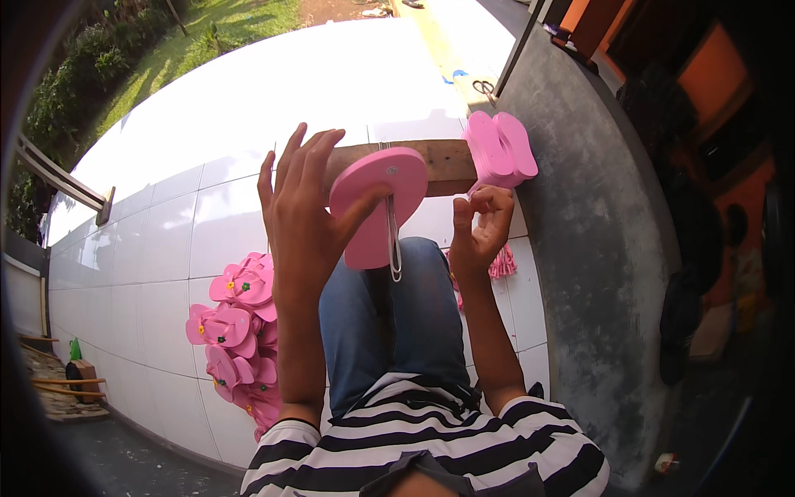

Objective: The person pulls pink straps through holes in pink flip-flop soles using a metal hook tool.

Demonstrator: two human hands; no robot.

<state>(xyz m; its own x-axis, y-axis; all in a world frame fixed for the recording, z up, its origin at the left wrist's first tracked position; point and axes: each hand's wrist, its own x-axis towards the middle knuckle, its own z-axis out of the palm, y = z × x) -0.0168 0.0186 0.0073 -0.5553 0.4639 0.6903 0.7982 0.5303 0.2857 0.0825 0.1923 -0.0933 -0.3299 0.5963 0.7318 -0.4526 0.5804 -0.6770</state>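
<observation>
Spreads left hand wide, laying thumb on pink sole by wooden beam; half-curls right hand, cannot tell if holding anything. Should handle light, soft, bendy: take by the rim.

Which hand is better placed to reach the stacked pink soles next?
Probably the right hand: it is close beside the stacked pink soles, while the left hand is farther off, its thumb on the single sole.
</observation>
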